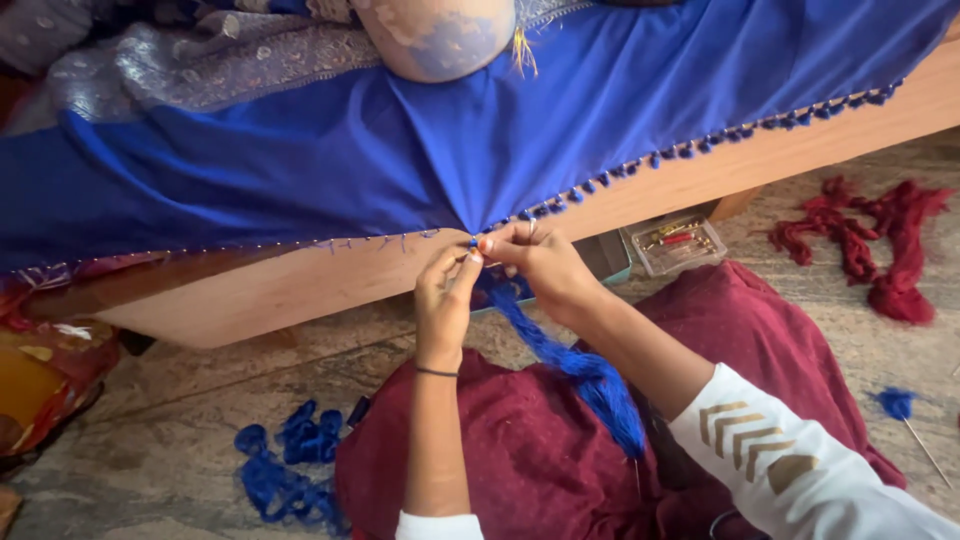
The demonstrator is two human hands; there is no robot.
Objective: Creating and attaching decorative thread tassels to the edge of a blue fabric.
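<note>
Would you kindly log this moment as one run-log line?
left hand: pinching blue cloth edge | right hand: pinching same spot | blue thread bundle: hanging below, over lap

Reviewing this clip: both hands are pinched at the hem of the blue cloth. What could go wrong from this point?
The left hand and right hand pull the blue cloth into taut folds, so the hem may pucker. The blue thread bundle trails loose over the lap and could tangle. A needle lies on the floor nearby, a prick hazard.
</note>
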